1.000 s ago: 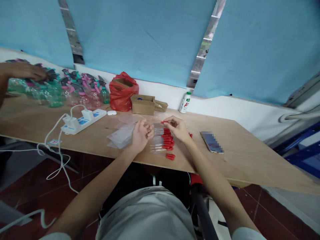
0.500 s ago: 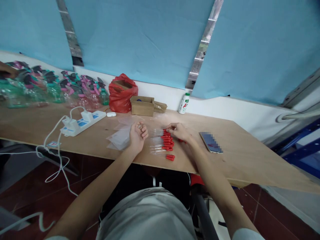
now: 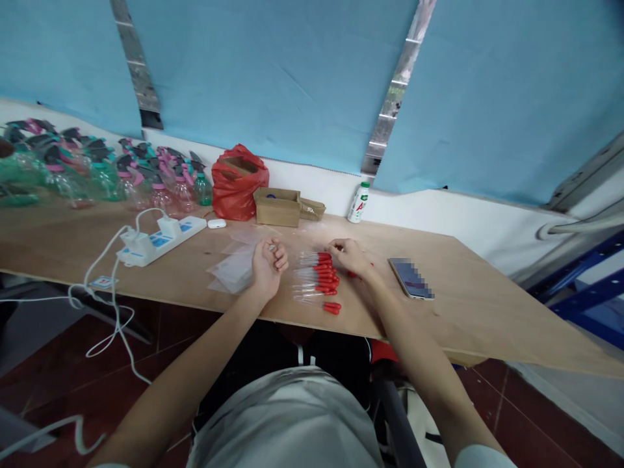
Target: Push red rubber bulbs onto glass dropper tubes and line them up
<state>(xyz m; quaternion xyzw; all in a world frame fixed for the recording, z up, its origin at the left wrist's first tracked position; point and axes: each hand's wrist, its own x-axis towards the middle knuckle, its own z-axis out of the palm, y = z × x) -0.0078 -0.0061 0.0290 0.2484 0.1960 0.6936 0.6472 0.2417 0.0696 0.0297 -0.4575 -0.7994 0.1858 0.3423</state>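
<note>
Several clear droppers with red bulbs (image 3: pixel 325 273) lie in a row of small groups on the wooden table (image 3: pixel 468 292), tips pointing left. My left hand (image 3: pixel 270 265) rests on the table left of their tips, fingers curled inward and nothing visible in them. Beside it, to the left, lie clear plastic bags (image 3: pixel 231 272), spread in an overlapping pile. My right hand (image 3: pixel 351 256) hovers just right of the farthest bulbs, fingers bent and slightly apart, no dropper visible between them. More red bulbs show partly beneath my right wrist.
A phone (image 3: pixel 409 279) lies to the right. Behind stand a white bottle (image 3: pixel 359 203), a cardboard box (image 3: pixel 277 209) and a red plastic bag (image 3: pixel 238 185). Left are a power strip (image 3: pixel 163 242) with trailing cables and several spray bottles (image 3: pixel 160 195). Another person's hand (image 3: pixel 6 148) shows at the left edge.
My right hand has drawn back slightly to the right, off the farthest dropper bulbs, which now show uncovered. My left hand has hardly moved. The other person's hand has shifted left.
</note>
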